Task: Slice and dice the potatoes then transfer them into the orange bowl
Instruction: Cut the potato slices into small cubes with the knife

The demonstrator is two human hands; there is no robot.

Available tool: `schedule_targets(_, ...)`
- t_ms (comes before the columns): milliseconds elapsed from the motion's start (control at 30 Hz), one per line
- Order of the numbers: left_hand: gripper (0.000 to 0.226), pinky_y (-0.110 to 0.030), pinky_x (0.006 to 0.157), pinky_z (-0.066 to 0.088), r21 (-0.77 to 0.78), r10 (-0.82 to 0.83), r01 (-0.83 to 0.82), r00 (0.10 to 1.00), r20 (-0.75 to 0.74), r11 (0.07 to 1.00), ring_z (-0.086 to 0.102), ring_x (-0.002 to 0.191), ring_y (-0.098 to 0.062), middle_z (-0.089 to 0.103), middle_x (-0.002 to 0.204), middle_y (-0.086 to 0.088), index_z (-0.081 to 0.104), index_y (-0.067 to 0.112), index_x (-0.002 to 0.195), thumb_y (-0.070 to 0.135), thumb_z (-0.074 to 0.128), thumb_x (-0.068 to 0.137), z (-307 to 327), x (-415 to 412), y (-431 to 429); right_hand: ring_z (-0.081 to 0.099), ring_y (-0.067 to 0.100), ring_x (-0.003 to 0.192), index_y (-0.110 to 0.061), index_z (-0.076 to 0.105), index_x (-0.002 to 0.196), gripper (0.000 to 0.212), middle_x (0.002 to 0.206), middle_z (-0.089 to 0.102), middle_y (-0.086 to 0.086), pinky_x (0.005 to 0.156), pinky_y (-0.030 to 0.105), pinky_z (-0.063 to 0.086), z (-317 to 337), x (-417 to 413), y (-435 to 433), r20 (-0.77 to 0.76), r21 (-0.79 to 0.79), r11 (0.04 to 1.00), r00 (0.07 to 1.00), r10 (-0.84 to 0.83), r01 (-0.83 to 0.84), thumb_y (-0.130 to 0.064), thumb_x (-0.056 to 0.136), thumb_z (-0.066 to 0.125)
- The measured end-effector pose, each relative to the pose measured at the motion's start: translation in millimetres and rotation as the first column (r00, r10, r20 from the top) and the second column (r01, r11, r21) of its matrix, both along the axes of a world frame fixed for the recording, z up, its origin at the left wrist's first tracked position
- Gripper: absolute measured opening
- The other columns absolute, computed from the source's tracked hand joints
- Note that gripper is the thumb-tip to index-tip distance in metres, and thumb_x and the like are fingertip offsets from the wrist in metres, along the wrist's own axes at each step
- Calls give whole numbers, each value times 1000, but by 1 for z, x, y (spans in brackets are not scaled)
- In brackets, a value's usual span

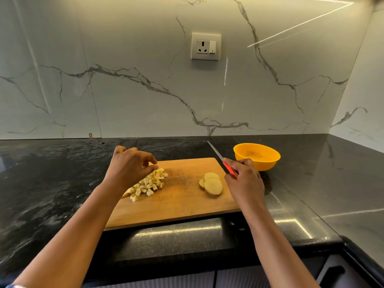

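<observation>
A wooden cutting board [176,204] is laid on the black countertop [52,183], its near edge close to the countertop's front edge. A pile of diced potato [148,185] is heaped on the left half of the board, reaching toward the board's left edge. The left hand [128,166] is held over the far end of this pile, palm down, with the fingers curled and loosely gathered; the fingertips [154,167] are seen just at the topmost cubes, though whether a piece is actually pinched cannot be told. On the right half of the board, near its right edge, a few round potato slices [212,183] are stacked and overlapped, uncut into cubes. The right hand [245,179] is placed at the board's right edge, just beside the slices, with the fingers wrapped around the red handle of a knife [223,161]. The blade is pointed away and to the left, raised above the board's far right corner. The orange bowl [257,155] is set on the countertop just beyond the board's far right corner, and nothing can be made out inside it. A wall socket [205,46] is mounted on the marble backsplash [124,59] behind.
</observation>
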State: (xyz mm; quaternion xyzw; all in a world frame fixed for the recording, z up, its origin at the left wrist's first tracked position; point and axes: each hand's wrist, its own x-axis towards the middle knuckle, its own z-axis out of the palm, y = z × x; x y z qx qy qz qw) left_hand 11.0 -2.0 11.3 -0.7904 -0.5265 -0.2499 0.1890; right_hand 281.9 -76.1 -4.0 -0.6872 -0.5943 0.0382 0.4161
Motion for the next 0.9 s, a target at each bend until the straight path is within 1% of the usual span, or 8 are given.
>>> schedule_targets(233, 19, -41, 77, 53, 75, -138, 125, 970, 202, 989, 64, 68, -7, 72, 77, 10, 73, 28, 99, 29, 73, 79, -2, -6, 3, 42, 7, 97, -35, 56, 131, 43, 108, 42, -7, 78, 22, 34, -10, 5, -3, -137, -32, 999, 990, 35, -40, -19, 92, 59)
schedule_targets(333, 16, -24, 62, 52, 95, -162, 137, 919, 359, 986, 62, 62, -3, 70, 71, 8, 74, 23, 89, 32, 76, 75, 4, -4, -4, 40, 5, 96, -34, 55, 132, 43, 109, 41, -8, 78, 20, 32, -11, 5, -5, -153, -36, 999, 988, 34, -40, -19, 92, 58)
schedule_targets(400, 15, -23, 59, 52, 80, -169, 149, 876, 451, 986, 63, 66, -5, 69, 73, 7, 73, 22, 89, 30, 74, 76, 5, -5, -5, 38, 4, 96, -35, 54, 133, 43, 109, 39, -9, 78, 20, 32, -11, 4, -6, -147, -44, 998, 989, 29, -36, -20, 93, 58)
schedule_targets(500, 21, -15, 66, 50, 31, -210, 219, 874, 438, 975, 63, 76, -6, 70, 88, 4, 71, 19, 98, 16, 74, 78, 3, -8, -3, 38, 3, 95, -35, 53, 134, 44, 110, 39, -10, 77, 20, 31, -11, 3, -7, -136, -62, 997, 990, 32, -41, -21, 93, 58)
schedule_targets(567, 18, -10, 64, 50, 18, -216, 230, 881, 422, 973, 63, 71, -1, 71, 84, 3, 71, 16, 98, 16, 72, 79, 1, -6, -3, 37, 3, 95, -36, 53, 134, 44, 110, 38, -10, 76, 20, 31, -11, 2, -7, -131, -67, 997, 991, 32, -41, -21, 93, 58)
schedule_targets(667, 15, -22, 58, 53, 79, -208, 192, 896, 392, 978, 62, 57, -4, 70, 71, 2, 72, 14, 93, 25, 69, 82, 1, -2, -4, 37, 3, 96, -35, 53, 134, 44, 110, 38, -9, 77, 20, 31, -10, 0, -8, -126, -72, 997, 992, 27, -36, -21, 93, 58)
schedule_targets(767, 23, -27, 71, 55, 78, -220, 205, 917, 332, 976, 66, 75, -11, 72, 89, -2, 70, 12, 105, 11, 71, 81, -2, 1, 0, 35, 3, 97, -35, 53, 135, 45, 110, 37, -9, 78, 20, 31, -9, 0, -9, -131, -78, 996, 991, 26, -36, -20, 93, 59)
schedule_targets(900, 22, -13, 75, 47, 29, -214, 224, 877, 430, 974, 64, 78, -6, 70, 89, 3, 70, 11, 101, 8, 73, 79, -2, 2, -3, 34, 3, 96, -35, 52, 135, 45, 110, 36, -9, 79, 19, 30, -9, 1, -12, -137, -76, 996, 990, 33, -43, -20, 93, 58)
